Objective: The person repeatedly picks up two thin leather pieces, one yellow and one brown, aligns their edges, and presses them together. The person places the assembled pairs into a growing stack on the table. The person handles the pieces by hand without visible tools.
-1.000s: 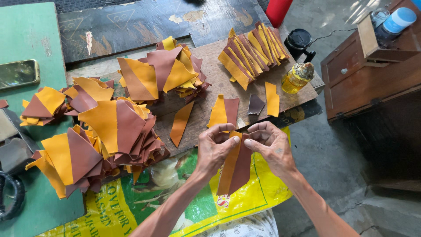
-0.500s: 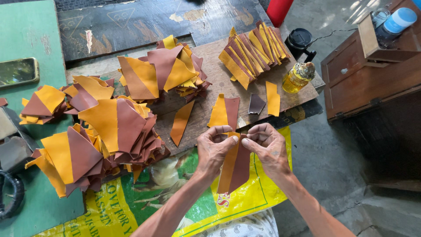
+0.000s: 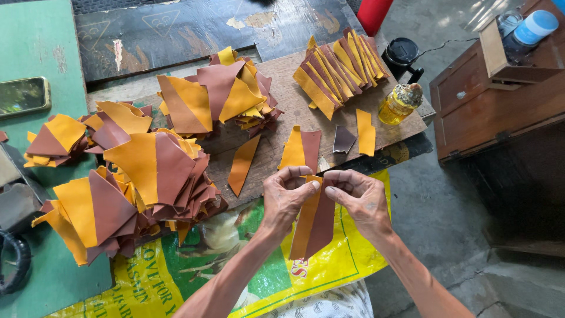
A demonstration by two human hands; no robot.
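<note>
Yellow-green printed sack (image 3: pixel 347 259) spread at bottom centre; dark phone screen (image 3: pixel 23 96) on green surface, far left.

One cam only, head-worn, looking almost straight down from above the person's forearms. Close range: left hand (image 3: pixel 286 197) & right hand (image 3: pixel 359 197) sit low-centre; worn wooden board tabletop (image 3: pixel 282 100) fills upper frame, grey concrete floor (image 3: pixel 435 194) at right. No 2nd view to overlap.

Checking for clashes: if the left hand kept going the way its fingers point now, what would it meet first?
The left hand points right, so it would most likely meet the right hand first. Their fingertips nearly touch at the top of the two-tone strip both hold.
</note>
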